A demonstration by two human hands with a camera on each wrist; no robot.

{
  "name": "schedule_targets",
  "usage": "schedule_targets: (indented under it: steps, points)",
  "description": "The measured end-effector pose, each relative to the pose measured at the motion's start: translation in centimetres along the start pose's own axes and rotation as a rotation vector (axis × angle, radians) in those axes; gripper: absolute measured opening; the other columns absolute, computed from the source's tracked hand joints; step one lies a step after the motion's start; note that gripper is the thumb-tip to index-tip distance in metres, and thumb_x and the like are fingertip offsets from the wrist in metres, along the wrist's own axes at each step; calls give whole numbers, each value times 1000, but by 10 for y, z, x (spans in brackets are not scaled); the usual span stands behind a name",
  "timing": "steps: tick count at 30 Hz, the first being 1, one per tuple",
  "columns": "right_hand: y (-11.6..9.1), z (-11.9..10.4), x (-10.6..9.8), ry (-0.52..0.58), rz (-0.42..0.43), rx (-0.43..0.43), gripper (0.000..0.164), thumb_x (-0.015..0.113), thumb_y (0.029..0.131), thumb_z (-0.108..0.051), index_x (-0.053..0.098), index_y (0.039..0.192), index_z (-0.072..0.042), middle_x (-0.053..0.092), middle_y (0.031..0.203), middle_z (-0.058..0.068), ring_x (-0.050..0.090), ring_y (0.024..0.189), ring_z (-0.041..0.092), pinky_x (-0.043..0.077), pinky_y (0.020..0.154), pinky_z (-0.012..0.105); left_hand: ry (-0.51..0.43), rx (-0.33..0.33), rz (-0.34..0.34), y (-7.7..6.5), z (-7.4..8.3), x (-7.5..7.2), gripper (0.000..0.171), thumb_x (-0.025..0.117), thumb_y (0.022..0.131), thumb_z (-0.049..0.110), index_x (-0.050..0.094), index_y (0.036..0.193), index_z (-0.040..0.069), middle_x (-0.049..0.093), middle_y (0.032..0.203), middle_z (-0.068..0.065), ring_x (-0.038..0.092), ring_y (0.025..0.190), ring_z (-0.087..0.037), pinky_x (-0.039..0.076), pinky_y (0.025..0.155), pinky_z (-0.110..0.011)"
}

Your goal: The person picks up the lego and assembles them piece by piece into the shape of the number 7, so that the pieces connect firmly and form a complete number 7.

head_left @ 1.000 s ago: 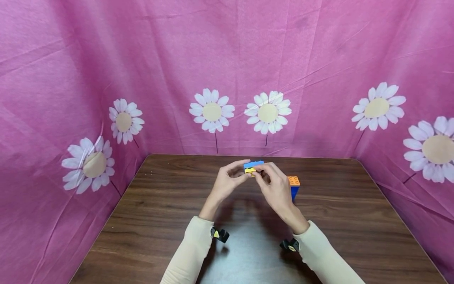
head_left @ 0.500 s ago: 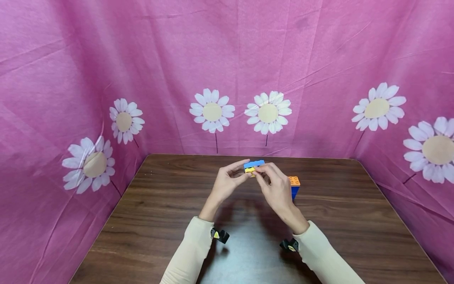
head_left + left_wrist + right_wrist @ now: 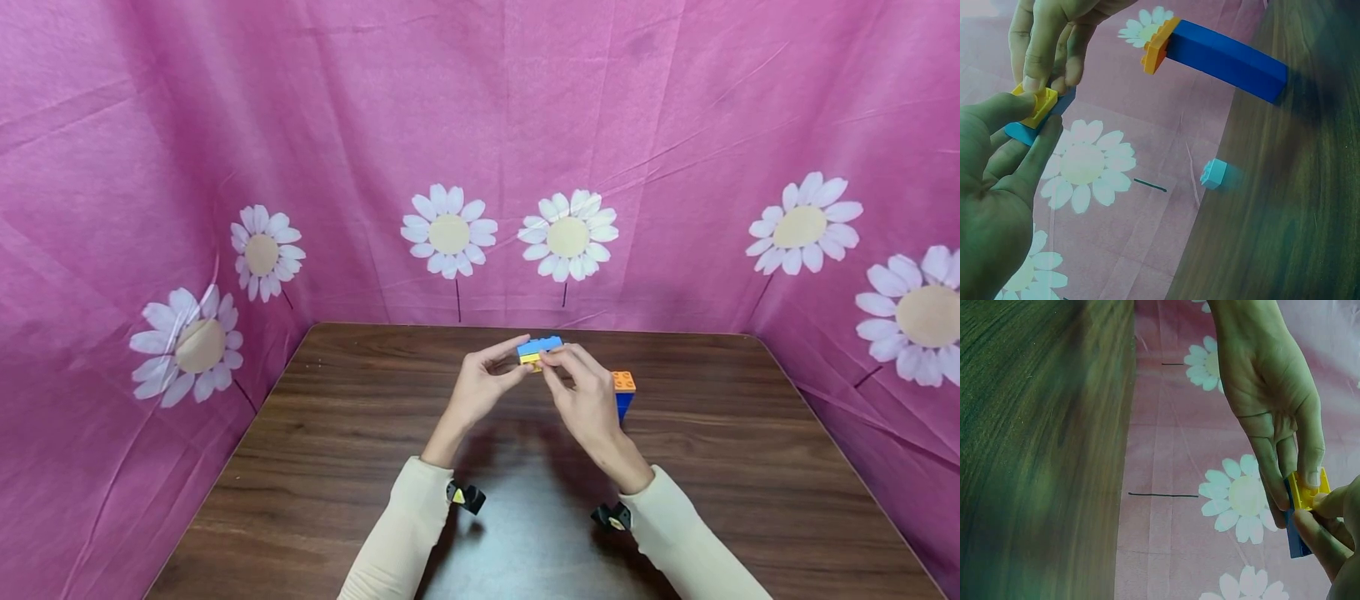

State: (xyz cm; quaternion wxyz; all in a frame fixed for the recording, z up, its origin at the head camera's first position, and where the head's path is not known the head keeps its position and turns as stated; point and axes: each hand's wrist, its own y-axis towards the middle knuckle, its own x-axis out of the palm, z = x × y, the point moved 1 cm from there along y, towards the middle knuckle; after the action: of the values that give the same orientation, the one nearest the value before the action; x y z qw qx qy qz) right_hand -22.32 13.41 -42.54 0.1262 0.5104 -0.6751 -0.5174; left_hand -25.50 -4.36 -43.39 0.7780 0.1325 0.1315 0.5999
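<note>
Both hands meet above the far middle of the table, around a blue toy building brick (image 3: 542, 344) and a yellow brick (image 3: 529, 360) lying against its underside. My left hand (image 3: 480, 387) holds the pair at the left end, index finger high on the blue brick and thumb on the yellow one. From the right, my right hand (image 3: 588, 404) pinches the yellow brick between finger and thumb. The right wrist view shows the hollow underside of the yellow brick (image 3: 1302, 499) with thumbs pressing into it. Fingers hide part of both bricks.
Beside the right hand stands a tall dark blue block stack (image 3: 623, 405) topped by an orange brick (image 3: 624, 382). A small light blue brick (image 3: 1214, 174) sits on the wooden table (image 3: 337, 467) in the left wrist view. Pink flowered cloth (image 3: 495, 108) hangs around the table.
The dark gap between the yellow and blue bricks has closed, and they now lie flush. The blue brick has tilted slightly. Both hands stay almost in place.
</note>
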Motion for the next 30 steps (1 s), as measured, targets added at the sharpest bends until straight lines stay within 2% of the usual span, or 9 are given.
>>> schedule_targets:
  steps: [3, 6, 18, 26, 30]
  points:
    - [0, 0, -1, -12, 0, -4, 16, 85, 88, 2, 81, 102, -5, 77, 98, 8, 78, 93, 26, 56, 90, 14, -4, 1, 5, 0, 1, 1, 46, 78, 93, -3, 71, 138, 4, 75, 129, -22, 72, 117, -41, 61, 98, -32]
    - [0, 0, -1, -18, -3, -7, 15, 85, 89, 0, 81, 102, -5, 77, 99, 8, 78, 94, 25, 57, 88, 16, -9, 2, 6, 1, 1, 1, 46, 78, 93, -3, 71, 138, 3, 75, 128, -23, 72, 115, -46, 61, 97, -32]
    - [0, 0, -2, 4, -3, -7, 15, 84, 88, 3, 80, 100, -3, 76, 97, 9, 78, 90, 26, 54, 86, 8, 12, 22, -7, 1, 4, 1, 44, 77, 94, -5, 71, 136, 2, 76, 122, -25, 78, 101, -28, 64, 92, -33]
    - [3, -3, -4, 54, -6, -4, 15, 85, 86, 5, 80, 98, -3, 75, 93, 10, 77, 85, 26, 54, 80, 6, 48, 104, -12, 0, 6, -2, 39, 78, 92, -8, 72, 131, -4, 78, 116, -25, 77, 98, -24, 64, 87, -31]
    - [5, -3, -4, 72, -15, 10, 15, 85, 86, 5, 79, 96, -2, 75, 91, 9, 77, 84, 27, 55, 81, 7, 58, 113, -6, 0, 7, -3, 39, 79, 90, -8, 74, 128, -2, 78, 115, -24, 76, 100, -22, 64, 88, -30]
